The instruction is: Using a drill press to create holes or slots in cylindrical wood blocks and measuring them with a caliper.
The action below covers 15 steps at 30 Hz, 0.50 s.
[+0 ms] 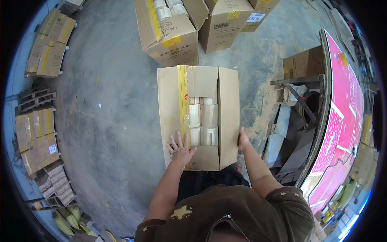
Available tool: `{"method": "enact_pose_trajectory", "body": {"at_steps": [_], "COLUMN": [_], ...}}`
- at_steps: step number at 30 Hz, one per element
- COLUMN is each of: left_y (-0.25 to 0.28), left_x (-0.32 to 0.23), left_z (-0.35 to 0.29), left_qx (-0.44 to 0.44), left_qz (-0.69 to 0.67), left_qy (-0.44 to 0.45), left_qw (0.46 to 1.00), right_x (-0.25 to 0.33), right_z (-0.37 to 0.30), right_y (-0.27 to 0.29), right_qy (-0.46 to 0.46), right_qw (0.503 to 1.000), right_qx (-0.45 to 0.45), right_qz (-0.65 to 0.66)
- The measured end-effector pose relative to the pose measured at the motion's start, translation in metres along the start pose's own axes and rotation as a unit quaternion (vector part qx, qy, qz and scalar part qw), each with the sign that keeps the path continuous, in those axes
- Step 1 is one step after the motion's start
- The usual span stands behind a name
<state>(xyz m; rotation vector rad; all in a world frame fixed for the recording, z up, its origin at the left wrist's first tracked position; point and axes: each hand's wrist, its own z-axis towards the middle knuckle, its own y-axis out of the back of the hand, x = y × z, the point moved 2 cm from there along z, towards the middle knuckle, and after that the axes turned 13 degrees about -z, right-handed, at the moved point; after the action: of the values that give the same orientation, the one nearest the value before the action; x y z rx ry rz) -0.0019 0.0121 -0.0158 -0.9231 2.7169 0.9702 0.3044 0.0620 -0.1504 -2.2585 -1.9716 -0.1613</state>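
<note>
Right in front of me stands a cardboard box (169, 105) with its top flaps partly spread. Through the gap between the flaps, several pale wooden cylinder-shaped pieces (209, 115) show in rows. A strip of yellow tape (183, 90) runs along the left flap. My left hand (180, 152) lies on that flap near the box's near end, fingers spread. My right hand (243, 139) is at the outer edge of the right flap (228, 117), thumb up; its other fingers are mostly hidden behind the flap edge.
Beyond the box stand an open carton (171, 44) of similar pieces and another carton (223, 28). At right is a table with a pink top (342, 105), with metal sheets (278, 137) beneath. Stacked cartons (38, 125) and pallets (36, 99) line the left wall.
</note>
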Motion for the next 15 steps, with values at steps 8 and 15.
{"method": "enact_pose_trajectory", "body": {"at_steps": [8,15], "left_y": [-0.007,0.002], "left_x": [0.007,0.041], "left_z": [-0.004,-0.011], "left_qx": [-0.035,-0.039], "left_qz": [-0.027,0.004], "left_qy": [-0.05,-0.18], "left_qw": [0.998,0.983], "right_x": [0.001,-0.037], "right_z": [-0.174,-0.166], "right_y": [-0.019,-0.138], "right_qy": [0.295,0.385], "right_qw": [0.898,0.444], "right_qx": [0.08,-0.057], "right_qz": [-0.318,-0.807]}}
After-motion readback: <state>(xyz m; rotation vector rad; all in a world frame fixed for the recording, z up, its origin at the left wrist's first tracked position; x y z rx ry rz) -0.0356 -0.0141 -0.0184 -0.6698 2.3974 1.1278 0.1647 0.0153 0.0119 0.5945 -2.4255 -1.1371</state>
